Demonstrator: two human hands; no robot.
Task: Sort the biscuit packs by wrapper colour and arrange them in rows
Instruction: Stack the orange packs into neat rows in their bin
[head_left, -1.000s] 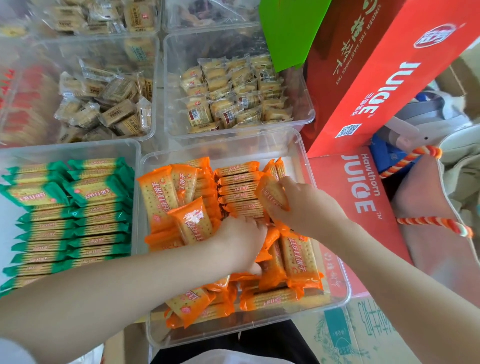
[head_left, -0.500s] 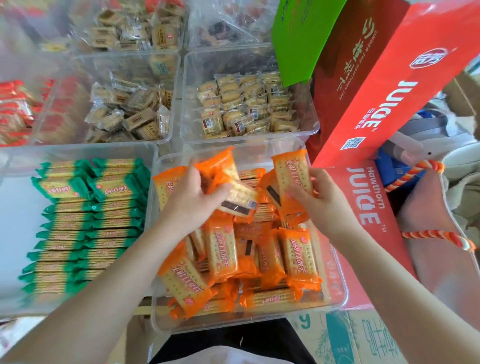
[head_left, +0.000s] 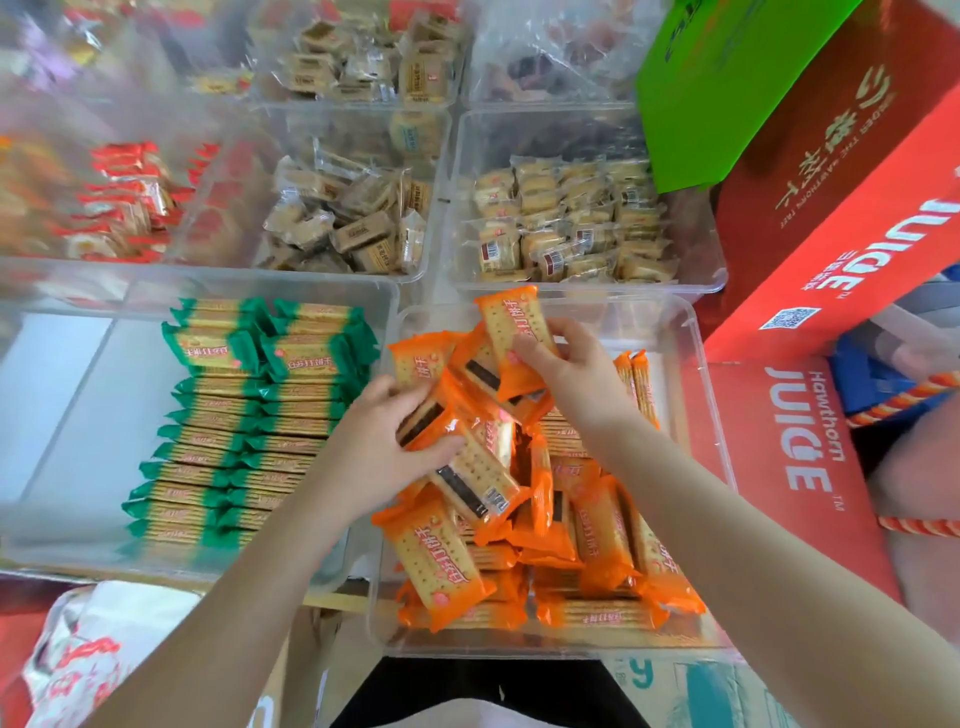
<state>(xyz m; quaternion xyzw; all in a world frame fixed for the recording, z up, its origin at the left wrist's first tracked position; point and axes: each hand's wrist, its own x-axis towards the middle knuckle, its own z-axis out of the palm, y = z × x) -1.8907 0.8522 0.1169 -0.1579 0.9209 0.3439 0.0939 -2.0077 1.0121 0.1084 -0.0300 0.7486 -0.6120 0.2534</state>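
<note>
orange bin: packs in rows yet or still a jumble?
Mostly a jumble. The orange packs in the clear bin overlap at mixed angles; both hands hold some.

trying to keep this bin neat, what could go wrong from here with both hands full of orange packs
1. The left hand grips several orange packs fanned at different angles; one could slip and fall back onto the heap.
2. The right hand pinches a single orange pack by its lower part, a light hold that may let it twist.
3. The loose packs heaped in the clear bin could slide onto the packs already standing on edge and knock that row askew.
</note>
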